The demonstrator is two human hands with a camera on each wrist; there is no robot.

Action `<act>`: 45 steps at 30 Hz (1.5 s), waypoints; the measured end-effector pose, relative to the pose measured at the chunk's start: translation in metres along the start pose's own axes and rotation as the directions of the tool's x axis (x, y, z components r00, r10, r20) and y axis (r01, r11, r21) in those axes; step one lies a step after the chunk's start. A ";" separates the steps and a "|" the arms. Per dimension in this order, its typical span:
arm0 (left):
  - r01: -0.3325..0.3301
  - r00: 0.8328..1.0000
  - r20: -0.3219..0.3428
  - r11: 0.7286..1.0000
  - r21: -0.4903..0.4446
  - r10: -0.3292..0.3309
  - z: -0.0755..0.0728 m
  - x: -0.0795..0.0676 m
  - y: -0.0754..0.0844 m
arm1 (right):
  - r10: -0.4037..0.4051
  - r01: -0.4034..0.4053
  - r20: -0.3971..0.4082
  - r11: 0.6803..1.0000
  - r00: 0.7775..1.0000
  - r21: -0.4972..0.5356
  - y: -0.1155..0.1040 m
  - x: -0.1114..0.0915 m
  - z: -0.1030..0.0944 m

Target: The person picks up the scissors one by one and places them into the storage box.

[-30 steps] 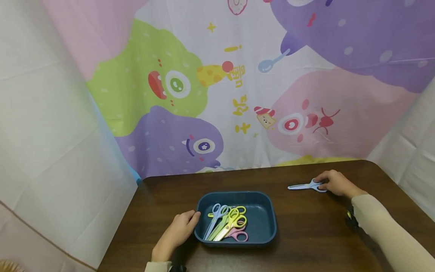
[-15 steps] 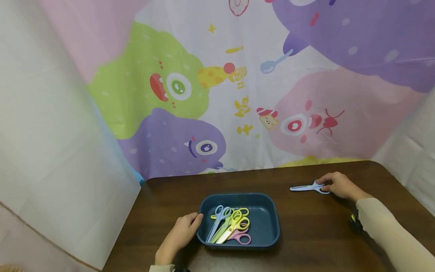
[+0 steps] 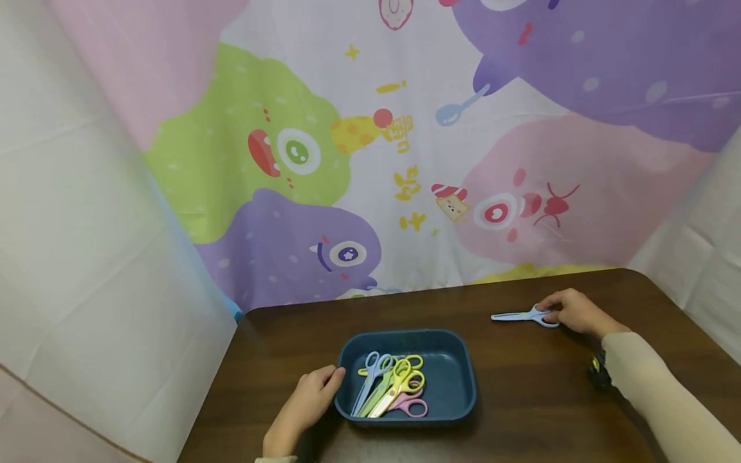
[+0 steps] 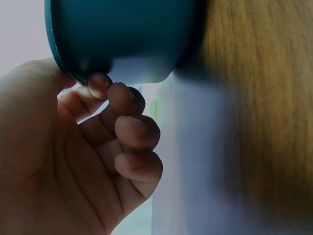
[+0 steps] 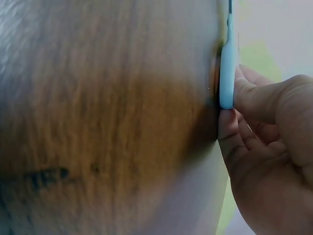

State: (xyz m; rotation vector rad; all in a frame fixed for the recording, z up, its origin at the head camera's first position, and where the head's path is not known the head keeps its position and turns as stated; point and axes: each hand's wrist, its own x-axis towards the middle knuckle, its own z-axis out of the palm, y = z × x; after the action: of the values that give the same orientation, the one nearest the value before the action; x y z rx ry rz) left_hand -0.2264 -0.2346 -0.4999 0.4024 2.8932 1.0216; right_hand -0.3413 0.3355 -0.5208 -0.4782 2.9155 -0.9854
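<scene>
A dark blue-green plastic tray (image 3: 448,411) stands on the table, and several scissors lie piled in its left half: a light blue pair (image 3: 370,379), a yellow pair (image 3: 398,386), a pink pair (image 3: 412,405) and green ones. My left hand (image 3: 308,393) pinches the tray's left rim between thumb and forefinger, its other fingers curled below. Far to the right, another light blue pair of scissors (image 3: 515,316) lies flat with its blades pointing left. My right hand (image 3: 573,312) holds its handles with thumb and fingers; in the right wrist view, fingertips meet the tabletop beside the handle (image 5: 227,81).
The brown wooden table (image 3: 521,392) runs back to a hanging cloth (image 3: 405,244) printed with cartoon monsters. White cloth (image 3: 110,212) hangs along the left side, and more on the right. Dark marks (image 5: 46,177) show on the tabletop in the right wrist view.
Both hands keep their places on the tray and the scissors. Only the head view has shifted slightly.
</scene>
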 end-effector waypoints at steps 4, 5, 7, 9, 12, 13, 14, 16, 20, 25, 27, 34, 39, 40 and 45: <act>0.000 1.000 0.012 1.000 -0.006 0.000 -0.001 -0.001 0.000 | 0.011 -0.011 0.000 1.000 1.000 -0.008 -0.002 -0.001 0.000; -0.001 1.000 0.008 1.000 -0.008 0.001 -0.001 -0.001 0.000 | 0.010 -0.010 -0.005 1.000 1.000 -0.011 -0.002 -0.001 -0.001; -0.005 1.000 -0.002 1.000 -0.008 0.005 -0.001 -0.001 0.001 | 0.000 0.000 -0.014 1.000 1.000 -0.026 -0.003 0.000 -0.001; -0.018 1.000 -0.010 1.000 -0.005 0.018 0.000 0.000 0.001 | -0.015 0.014 -0.024 0.998 1.000 -0.055 -0.003 0.000 -0.001; -0.021 1.000 -0.003 1.000 0.000 0.021 0.000 0.000 0.001 | -0.051 0.047 -0.034 0.993 0.998 -0.106 -0.003 -0.001 0.000; -0.019 1.000 -0.003 1.000 0.003 0.019 0.000 0.001 0.001 | -0.059 0.054 -0.041 0.992 0.997 -0.117 -0.004 -0.001 0.001; -0.018 1.000 -0.008 1.000 0.002 0.018 0.000 0.001 0.001 | -0.065 0.060 -0.044 0.991 0.997 -0.121 -0.004 -0.001 0.002; -0.002 1.000 -0.016 1.000 0.003 0.002 0.000 0.001 0.001 | -0.082 0.074 -0.054 0.988 0.995 -0.132 -0.005 0.000 0.003; 0.006 1.000 -0.024 1.000 0.004 -0.006 -0.001 0.001 0.003 | -0.084 0.076 -0.048 0.985 0.995 -0.156 -0.008 0.000 0.004; 0.000 1.000 -0.027 1.000 -0.008 0.000 -0.002 0.001 0.005 | -0.075 0.075 0.005 0.984 0.997 -0.164 -0.012 -0.002 0.001; -0.003 1.000 -0.029 1.000 -0.010 0.002 -0.002 0.001 0.005 | -0.067 0.070 0.020 0.985 0.998 -0.160 -0.013 -0.003 0.000; -0.002 1.000 -0.019 1.000 0.014 0.002 -0.002 0.001 0.003 | -0.060 0.066 0.054 0.992 0.997 -0.107 -0.016 -0.007 -0.003; 0.007 1.000 -0.017 1.000 0.025 -0.006 -0.002 0.000 0.002 | -0.083 0.087 0.055 0.993 0.995 -0.077 -0.021 -0.006 -0.003; 0.007 1.000 -0.017 1.000 0.027 -0.007 -0.002 0.000 0.002 | -0.090 0.094 0.051 0.993 0.995 -0.073 -0.022 -0.005 -0.003; 0.004 1.000 -0.019 1.000 0.028 -0.003 -0.001 0.000 0.002 | -0.131 0.133 0.035 0.989 0.991 -0.063 -0.024 -0.004 -0.003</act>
State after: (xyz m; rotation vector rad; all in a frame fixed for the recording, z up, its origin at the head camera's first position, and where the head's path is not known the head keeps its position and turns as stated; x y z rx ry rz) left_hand -0.2264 -0.2336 -0.4977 0.3912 2.9275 0.9910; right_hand -0.3315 0.3204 -0.5038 -0.6920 2.9283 -0.8900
